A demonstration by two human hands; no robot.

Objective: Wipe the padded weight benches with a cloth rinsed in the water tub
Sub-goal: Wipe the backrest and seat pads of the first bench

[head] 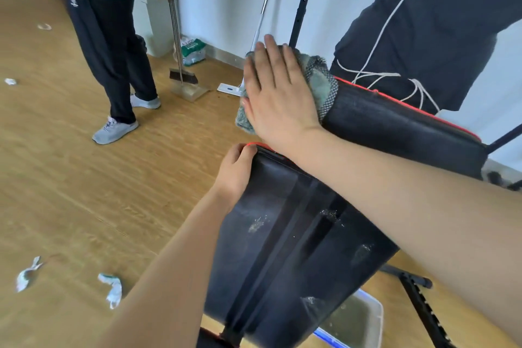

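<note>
Presses the cloth [319, 79] onto the far-left end of the backrest pad [395, 124] with a flat, straight-fingered right hand [279, 93]; grips the corner of the near seat pad [282, 220] with the curled left hand [236, 169]. Could slide off the end — merely pinned, not pinched (water tub [378, 316] near right, below).

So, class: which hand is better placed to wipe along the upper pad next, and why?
Right. The right hand lies flat on the cloth, pressing it on the end of the upper pad. The left hand grips the edge of the lower pad, away from the cloth, probably steadying it.
</note>
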